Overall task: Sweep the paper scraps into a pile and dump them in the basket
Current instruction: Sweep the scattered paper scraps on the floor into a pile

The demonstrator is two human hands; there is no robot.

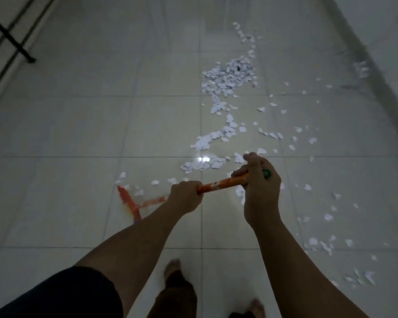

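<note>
White paper scraps [228, 76] lie heaped on the tiled floor ahead of me, with a trail running back toward my hands and loose bits scattered to the right. I hold an orange broom handle [223, 182] with both hands. My left hand [186, 198] grips it lower down, my right hand [260, 180] grips it near the green end cap [267, 173]. The blurred orange broom head [130, 204] touches the floor at lower left, beside a few scraps. No basket is in view.
A dark metal frame [12, 35] stands at the upper left. A wall base [377, 72] runs along the right side. My bare feet [174, 269] stand on the tiles at the bottom.
</note>
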